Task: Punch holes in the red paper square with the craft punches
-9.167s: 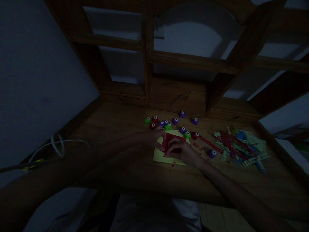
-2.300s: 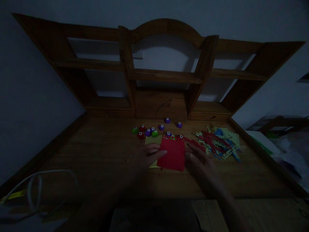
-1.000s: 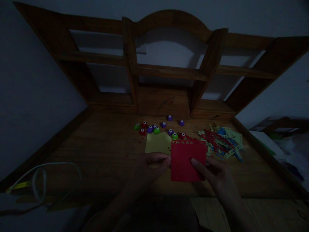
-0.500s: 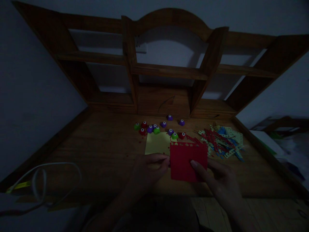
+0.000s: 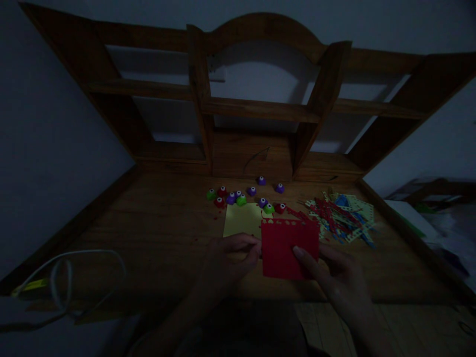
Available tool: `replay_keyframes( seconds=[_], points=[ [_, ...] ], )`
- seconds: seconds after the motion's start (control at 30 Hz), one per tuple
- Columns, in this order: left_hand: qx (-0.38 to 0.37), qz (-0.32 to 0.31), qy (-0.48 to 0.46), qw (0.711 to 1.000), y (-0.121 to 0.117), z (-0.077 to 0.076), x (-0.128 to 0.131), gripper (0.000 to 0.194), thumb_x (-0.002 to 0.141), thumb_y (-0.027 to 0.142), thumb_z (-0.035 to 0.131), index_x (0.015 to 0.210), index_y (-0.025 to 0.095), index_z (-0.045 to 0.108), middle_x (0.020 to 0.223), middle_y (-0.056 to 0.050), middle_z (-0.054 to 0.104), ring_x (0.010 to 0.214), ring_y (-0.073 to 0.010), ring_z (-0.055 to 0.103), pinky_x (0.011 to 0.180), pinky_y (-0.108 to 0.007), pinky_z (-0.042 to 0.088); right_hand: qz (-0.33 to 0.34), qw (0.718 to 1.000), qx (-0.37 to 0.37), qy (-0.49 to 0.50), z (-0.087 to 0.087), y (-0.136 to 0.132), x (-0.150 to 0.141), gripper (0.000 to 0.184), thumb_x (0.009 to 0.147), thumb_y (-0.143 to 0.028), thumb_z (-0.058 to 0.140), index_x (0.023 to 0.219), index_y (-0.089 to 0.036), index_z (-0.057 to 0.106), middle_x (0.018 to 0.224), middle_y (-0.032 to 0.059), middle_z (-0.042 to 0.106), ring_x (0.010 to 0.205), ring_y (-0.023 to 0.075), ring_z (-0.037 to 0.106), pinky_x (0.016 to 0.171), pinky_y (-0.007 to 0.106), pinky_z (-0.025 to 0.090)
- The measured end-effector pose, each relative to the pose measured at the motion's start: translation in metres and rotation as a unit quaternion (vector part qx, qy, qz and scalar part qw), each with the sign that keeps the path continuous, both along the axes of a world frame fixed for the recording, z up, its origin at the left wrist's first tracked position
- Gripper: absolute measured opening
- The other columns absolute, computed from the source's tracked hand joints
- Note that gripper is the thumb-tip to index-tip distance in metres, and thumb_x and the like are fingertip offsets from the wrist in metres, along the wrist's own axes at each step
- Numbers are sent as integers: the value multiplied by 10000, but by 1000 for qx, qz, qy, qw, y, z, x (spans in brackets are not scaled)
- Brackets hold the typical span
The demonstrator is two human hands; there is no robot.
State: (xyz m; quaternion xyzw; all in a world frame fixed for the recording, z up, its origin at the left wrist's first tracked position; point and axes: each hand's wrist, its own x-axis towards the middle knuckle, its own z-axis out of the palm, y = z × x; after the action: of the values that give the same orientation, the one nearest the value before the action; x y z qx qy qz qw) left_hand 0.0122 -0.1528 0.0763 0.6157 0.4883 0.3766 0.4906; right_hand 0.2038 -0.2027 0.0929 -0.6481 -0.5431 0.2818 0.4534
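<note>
The scene is very dark. I hold a red paper sheet (image 5: 284,245) above the wooden desk (image 5: 156,233); its top edge carries a row of punched holes. My right hand (image 5: 327,270) pinches its lower right part, thumb on top. My left hand (image 5: 232,258) is curled at the sheet's left edge, fingertips touching it. Behind the sheet a yellow paper (image 5: 243,220) lies flat on the desk.
Several small green, red and purple craft punches (image 5: 241,196) sit behind the yellow paper. A heap of punched paper strips (image 5: 340,218) lies at the right. A wooden shelf unit (image 5: 256,109) rises at the back. A white cable (image 5: 70,277) lies at the left front.
Over the last second the red sheet has shifted slightly left and up in my hands. Earlier it was lifted off the yellow paper, where both hands had been working on it.
</note>
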Motion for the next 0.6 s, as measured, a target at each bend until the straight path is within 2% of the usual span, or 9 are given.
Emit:
replay_keyframes(
  seconds=[0.17, 0.33, 0.47, 0.6],
  points=[
    [8, 5, 10, 1000, 0, -2, -1, 111, 771, 266, 618, 763, 192, 701, 765, -5, 728, 741, -160, 687, 691, -208, 538, -1, 1000, -5, -1, 1, 0, -1, 267, 754, -449, 662, 660, -203, 708, 673, 21, 700, 627, 199, 630, 582, 258, 504],
    [58, 9, 28, 998, -1, -15, 1, 128, 782, 267, 594, 778, 211, 709, 794, -1, 731, 754, -163, 683, 691, -218, 534, -2, 1000, -7, 0, -1, -2, -4, 251, 751, -445, 671, 716, -206, 742, 715, 26, 725, 630, 205, 650, 559, 262, 514],
    [95, 84, 59, 990, 6, -26, -2, 124, 773, 269, 599, 799, 214, 707, 824, -8, 731, 787, -174, 681, 739, -248, 525, -26, 1000, 7, 3, 0, -7, 0, 232, 741, -435, 686, 794, -222, 760, 803, 28, 741, 708, 226, 671, 622, 280, 532],
    [5, 139, 18, 990, 21, -31, -17, 226, 787, 376, 598, 859, 189, 700, 858, -50, 729, 855, -214, 677, 751, -301, 525, -71, 997, 9, -11, 1, -10, 10, 243, 730, -454, 693, 790, -227, 756, 740, 25, 729, 681, 226, 659, 630, 291, 532]
  ],
)
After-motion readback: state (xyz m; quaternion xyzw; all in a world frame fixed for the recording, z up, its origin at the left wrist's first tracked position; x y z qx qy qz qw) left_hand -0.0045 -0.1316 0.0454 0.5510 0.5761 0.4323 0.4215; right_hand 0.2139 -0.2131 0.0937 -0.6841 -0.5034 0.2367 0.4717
